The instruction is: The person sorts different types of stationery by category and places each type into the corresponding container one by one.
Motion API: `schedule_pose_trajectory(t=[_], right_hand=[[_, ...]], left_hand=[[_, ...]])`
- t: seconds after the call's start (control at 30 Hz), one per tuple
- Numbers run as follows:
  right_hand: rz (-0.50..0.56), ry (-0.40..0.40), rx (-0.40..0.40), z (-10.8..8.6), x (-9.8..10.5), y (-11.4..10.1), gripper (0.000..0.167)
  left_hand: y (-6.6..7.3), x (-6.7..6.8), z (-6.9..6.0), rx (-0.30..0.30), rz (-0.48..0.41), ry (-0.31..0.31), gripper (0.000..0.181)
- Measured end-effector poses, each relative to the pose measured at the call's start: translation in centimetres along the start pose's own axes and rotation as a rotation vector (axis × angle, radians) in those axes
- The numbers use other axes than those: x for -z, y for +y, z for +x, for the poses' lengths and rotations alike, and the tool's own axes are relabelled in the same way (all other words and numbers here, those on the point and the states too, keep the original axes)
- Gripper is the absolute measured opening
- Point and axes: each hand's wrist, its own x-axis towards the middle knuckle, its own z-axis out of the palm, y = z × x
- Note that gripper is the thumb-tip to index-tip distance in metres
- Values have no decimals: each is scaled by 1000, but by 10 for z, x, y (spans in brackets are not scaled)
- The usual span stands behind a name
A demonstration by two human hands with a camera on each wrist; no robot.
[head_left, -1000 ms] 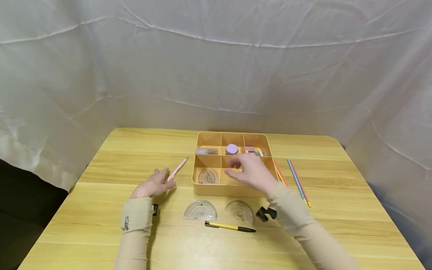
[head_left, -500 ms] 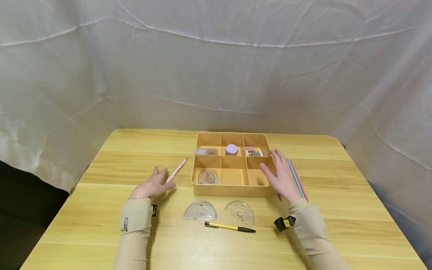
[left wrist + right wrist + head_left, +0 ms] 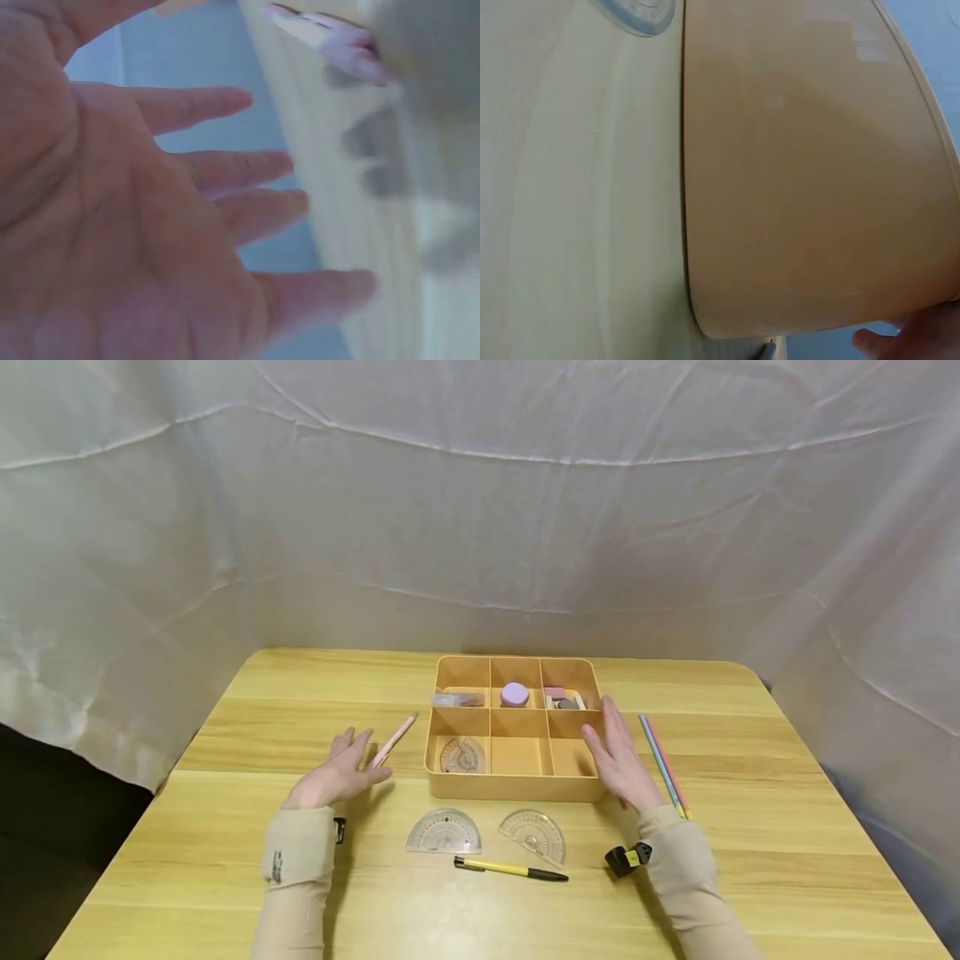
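Note:
My left hand (image 3: 333,777) is held with fingers spread beside a pink pen (image 3: 393,741) on the table; in the left wrist view the palm (image 3: 127,225) holds nothing. My right hand (image 3: 624,764) lies with extended fingers along the right side of the orange divided box (image 3: 517,788), thumb over its front right compartment. In the right wrist view the box's wall (image 3: 817,165) fills much of the picture, with fingertips (image 3: 911,337) at its corner. Inside the box are a purple round item (image 3: 514,695), a small protractor (image 3: 461,755), a clear item (image 3: 457,699) and erasers (image 3: 555,692).
Two clear protractors (image 3: 444,832) (image 3: 535,835) lie in front of the box, with a yellow and black pen (image 3: 510,868) nearer. Right of my right hand are a blue pencil (image 3: 657,756) and a pink pencil (image 3: 667,760). Behind the table hangs a pale curtain (image 3: 480,527).
My right hand has moved from above the box's front compartments to its right side, and its curved fingers have straightened. My left hand stays nearly in place by the pink pen.

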Motion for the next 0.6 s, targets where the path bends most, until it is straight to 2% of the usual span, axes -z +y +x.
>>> schedule_pose_trajectory(t=[0.17,0.37,0.5,0.6], right_hand=[[15,-26,7,-1,1,0,69],[29,-45,0,-2,3,1,70],[27,-53,-12,-3,3,0,71],[26,-57,-16,-3,3,0,72]], left_hand=[[15,3,-12,-106,58,113,65],[38,6,-31,-262,101,171,41],[53,6,-42,-359,125,167,35],[63,3,-47,-412,128,125,31]])
